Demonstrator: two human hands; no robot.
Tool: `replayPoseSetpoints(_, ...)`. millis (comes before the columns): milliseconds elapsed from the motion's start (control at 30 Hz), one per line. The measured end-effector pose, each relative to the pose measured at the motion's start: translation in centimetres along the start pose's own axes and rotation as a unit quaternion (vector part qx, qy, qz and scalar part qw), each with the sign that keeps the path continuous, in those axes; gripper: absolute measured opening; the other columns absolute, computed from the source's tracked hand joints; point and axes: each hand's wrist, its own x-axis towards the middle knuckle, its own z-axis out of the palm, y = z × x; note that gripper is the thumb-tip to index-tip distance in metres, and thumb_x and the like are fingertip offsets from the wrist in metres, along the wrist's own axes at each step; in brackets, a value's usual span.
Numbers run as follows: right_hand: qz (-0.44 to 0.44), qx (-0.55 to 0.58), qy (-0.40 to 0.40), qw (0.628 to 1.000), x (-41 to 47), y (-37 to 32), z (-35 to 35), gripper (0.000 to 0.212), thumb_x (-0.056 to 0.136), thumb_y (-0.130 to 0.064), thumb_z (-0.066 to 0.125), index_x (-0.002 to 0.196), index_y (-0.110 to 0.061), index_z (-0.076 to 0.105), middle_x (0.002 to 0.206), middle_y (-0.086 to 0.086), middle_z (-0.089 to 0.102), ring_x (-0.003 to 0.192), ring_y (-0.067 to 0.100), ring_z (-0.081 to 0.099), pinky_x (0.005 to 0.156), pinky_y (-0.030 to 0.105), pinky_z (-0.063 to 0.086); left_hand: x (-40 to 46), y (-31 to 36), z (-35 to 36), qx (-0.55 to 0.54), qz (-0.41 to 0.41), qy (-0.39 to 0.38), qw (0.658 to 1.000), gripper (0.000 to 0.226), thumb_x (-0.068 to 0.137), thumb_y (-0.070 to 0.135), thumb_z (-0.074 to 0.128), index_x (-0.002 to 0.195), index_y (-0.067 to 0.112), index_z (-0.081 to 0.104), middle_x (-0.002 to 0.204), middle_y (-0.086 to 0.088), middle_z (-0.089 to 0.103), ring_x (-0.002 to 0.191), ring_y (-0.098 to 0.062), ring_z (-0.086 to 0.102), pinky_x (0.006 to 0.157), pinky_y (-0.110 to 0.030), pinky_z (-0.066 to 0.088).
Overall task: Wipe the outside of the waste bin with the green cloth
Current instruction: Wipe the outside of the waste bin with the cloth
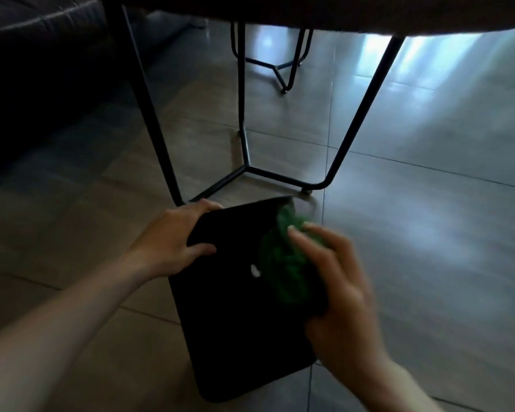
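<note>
- Waste bin (pixel 235 307): a black, flat-sided bin lying tilted on the tiled floor (pixel 414 233), near the lower middle of the view. One broad side faces the camera. Its surface is so dark that edges and seams are hard to make out; a small pale mark shows near the middle of the facing side.
- Left hand (pixel 173 242): grips the bin at its upper left corner. The fingers curl over the far edge, where their tips are hidden, and the thumb presses on the facing side. The forearm enters from the lower left, cut off by the picture edge.
- Right hand (pixel 339 278): closed around the green cloth (pixel 289 263), fingers bent over the bunched fabric, which is pressed against the right part of the bin's facing side. The hand is blurred, so the exact finger positions cannot be told. The wrist leaves the view at the lower right.
- Green cloth: crumpled, partly covered by the right hand's fingers; its upper end reaches the bin's upper right corner. Its full extent cannot be told.
- Bench frame (pixel 247 162): thin black metal legs stand on the floor just beyond the bin. The underside of the bench top runs across the upper edge, cut off.
- Second metal frame (pixel 283 66): farther back on the floor, small and partly hidden by the bench top.
- Dark sofa (pixel 42 69): fills the upper left corner, deep in shadow, with little detail.
</note>
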Motion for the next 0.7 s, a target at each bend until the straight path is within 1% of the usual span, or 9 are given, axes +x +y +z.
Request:
replayPoseSetpoints(133,-0.043,-0.187,-0.127,0.973,-2.9,1.5,6.0,0.057,0.096,-0.030,0.054,0.154,-0.028,0.050,0.160,0.010,0.045,0.153,0.037,0.034,0.114,0.058,0.043,0.0,-0.2,0.4,0.002,-0.027,0.013,1.000,0.067,0.074,0.033,0.086,0.130,0.043,0.050,0.114,0.014,0.066,0.102,-0.014,0.066,0.080,-0.030,0.049)
replayPoseSetpoints(233,-0.135,-0.258,-0.187,0.938,-7.4,2.5,8.5,0.053,0.101,-0.032,0.051,0.154,-0.034,0.048,0.162,0.007,0.045,0.152,0.039,0.035,0.118,0.059,0.036,-0.2,0.0,0.7,0.004,-0.026,0.020,0.999,0.067,0.074,0.033,0.086,0.125,0.050,0.048,0.103,0.022,0.059,0.093,-0.008,0.061,0.072,-0.026,0.046)
replayPoseSetpoints(367,-0.350,-0.315,-0.288,0.834,-13.1,4.7,7.1,0.049,0.108,-0.027,0.044,0.156,-0.036,0.040,0.165,0.004,0.038,0.153,0.036,0.031,0.119,0.052,0.037,-0.4,0.3,0.6,-0.002,-0.024,0.020,1.000,0.068,0.073,0.035,0.086,0.126,0.050,0.048,0.102,0.024,0.060,0.091,-0.006,0.061,0.073,-0.024,0.045)
replayPoseSetpoints(400,-0.347,-0.311,-0.276,0.841,-12.5,5.2,6.3,0.049,0.107,-0.025,0.045,0.155,-0.035,0.043,0.164,0.005,0.040,0.152,0.036,0.032,0.118,0.052,0.039,-0.5,0.4,0.5,-0.008,-0.019,0.021,1.000,0.068,0.073,0.034,0.087,0.127,0.049,0.048,0.103,0.024,0.060,0.092,-0.005,0.061,0.073,-0.021,0.044)
replayPoseSetpoints(433,-0.309,-0.292,-0.234,0.874,-11.0,5.4,5.6,0.048,0.105,-0.024,0.050,0.152,-0.034,0.049,0.162,0.005,0.043,0.152,0.036,0.034,0.117,0.053,0.042,-0.6,0.5,0.5,-0.014,-0.012,0.022,1.000,0.069,0.072,0.033,0.087,0.127,0.049,0.049,0.105,0.024,0.061,0.092,-0.004,0.061,0.072,-0.016,0.042)
replayPoseSetpoints(500,-0.137,-0.248,-0.106,0.953,-6.1,5.7,5.0,0.051,0.097,-0.023,0.059,0.147,-0.030,0.057,0.160,0.009,0.044,0.151,0.038,0.034,0.114,0.059,0.041,-0.6,0.9,0.6,-0.017,0.005,0.018,1.000,0.071,0.072,0.031,0.088,0.129,0.048,0.049,0.110,0.024,0.062,0.094,-0.001,0.061,0.074,-0.008,0.038)
replayPoseSetpoints(567,0.036,-0.226,-0.025,0.973,-1.0,5.2,5.3,0.060,0.090,-0.024,0.068,0.149,-0.024,0.056,0.159,0.014,0.040,0.149,0.042,0.030,0.113,0.066,0.039,-0.7,1.0,0.8,-0.018,0.015,0.018,1.000,0.073,0.071,0.031,0.088,0.130,0.048,0.049,0.113,0.025,0.061,0.096,0.000,0.061,0.075,-0.006,0.037)
replayPoseSetpoints(633,0.012,-0.249,-0.023,0.968,-0.4,3.6,7.1,0.069,0.085,-0.026,0.077,0.150,-0.023,0.054,0.158,0.017,0.040,0.146,0.044,0.032,0.113,0.066,0.036,-0.7,0.9,0.7,-0.017,0.013,0.023,0.999,0.072,0.072,0.030,0.087,0.130,0.048,0.049,0.115,0.027,0.060,0.099,-0.002,0.061,0.076,-0.008,0.038)
replayPoseSetpoints(700,-0.167,-0.286,-0.110,0.937,-5.2,2.4,9.1,0.060,0.091,-0.028,0.067,0.149,-0.029,0.052,0.156,0.012,0.043,0.142,0.042,0.041,0.111,0.057,0.042,-0.7,0.8,0.5,-0.015,0.005,0.029,0.999,0.072,0.073,0.029,0.087,0.131,0.046,0.049,0.118,0.025,0.060,0.102,-0.005,0.063,0.078,-0.012,0.041)
